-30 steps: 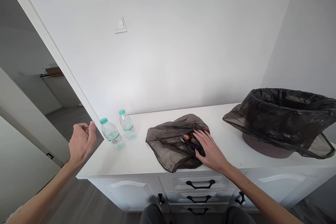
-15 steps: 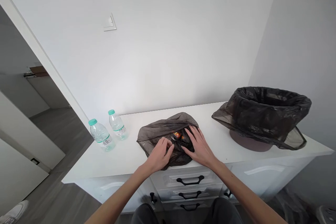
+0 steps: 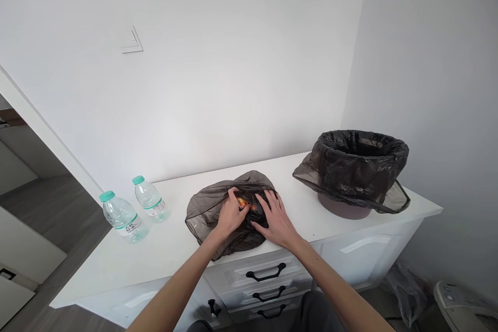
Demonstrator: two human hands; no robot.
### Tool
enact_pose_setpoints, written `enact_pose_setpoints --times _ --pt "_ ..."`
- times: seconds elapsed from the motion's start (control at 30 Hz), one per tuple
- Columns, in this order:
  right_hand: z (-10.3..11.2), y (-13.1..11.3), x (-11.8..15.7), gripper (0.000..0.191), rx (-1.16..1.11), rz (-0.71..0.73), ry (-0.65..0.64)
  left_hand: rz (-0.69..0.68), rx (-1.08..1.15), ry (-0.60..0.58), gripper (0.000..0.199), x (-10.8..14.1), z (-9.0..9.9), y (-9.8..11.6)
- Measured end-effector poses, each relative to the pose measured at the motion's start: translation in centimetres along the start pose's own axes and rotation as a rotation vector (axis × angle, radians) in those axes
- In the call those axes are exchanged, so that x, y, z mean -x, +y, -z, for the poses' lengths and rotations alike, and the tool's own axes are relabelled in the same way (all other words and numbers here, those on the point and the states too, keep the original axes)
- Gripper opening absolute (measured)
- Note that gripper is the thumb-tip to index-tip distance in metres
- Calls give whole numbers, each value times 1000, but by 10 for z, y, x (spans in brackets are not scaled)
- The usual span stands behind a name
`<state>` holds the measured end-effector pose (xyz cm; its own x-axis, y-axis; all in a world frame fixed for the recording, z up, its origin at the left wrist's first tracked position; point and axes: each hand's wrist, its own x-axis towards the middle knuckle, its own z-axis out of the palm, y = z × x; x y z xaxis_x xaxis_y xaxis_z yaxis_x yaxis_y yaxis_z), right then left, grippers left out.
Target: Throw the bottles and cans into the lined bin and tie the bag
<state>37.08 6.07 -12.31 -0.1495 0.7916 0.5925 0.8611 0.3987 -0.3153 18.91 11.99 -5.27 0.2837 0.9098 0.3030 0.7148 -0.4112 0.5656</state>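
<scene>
A thin black plastic bag (image 3: pixel 212 202) lies spread on the white cabinet top, its mouth open between my two hands. Orange wrapped items (image 3: pixel 243 203) show inside it. My left hand (image 3: pixel 231 213) reaches into the opening, thumb and forefinger around an orange item. On the bag's right side rests my right hand (image 3: pixel 277 221), fingers spread over the black plastic and holding nothing. The lower part of the orange items is hidden by the bag and my left fingers.
Two clear bottles with green caps, one nearer (image 3: pixel 123 218) and one farther (image 3: pixel 151 201), stand at the left. At the right is a bin (image 3: pixel 344 209) lined with a black bag (image 3: pixel 358 174). Drawer handles (image 3: pixel 266 273) stick out below the front edge.
My left hand has moved forward into the bag's opening and closed around an orange item. My right hand stays spread on the bag. The whole view has shifted to the right.
</scene>
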Motion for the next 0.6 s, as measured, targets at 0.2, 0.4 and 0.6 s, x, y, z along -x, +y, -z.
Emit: enact_pose_setpoints --times 0.2,0.4,0.6 --pt "0 0 1 80 -26 30 30 69 53 34 61 21 39 0" --pt "3 -4 4 72 -17 40 6 87 -173 107 52 74 126 -6" --pt "-1 -5 9 71 -19 38 -16 213 -622 146 55 104 211 -43"
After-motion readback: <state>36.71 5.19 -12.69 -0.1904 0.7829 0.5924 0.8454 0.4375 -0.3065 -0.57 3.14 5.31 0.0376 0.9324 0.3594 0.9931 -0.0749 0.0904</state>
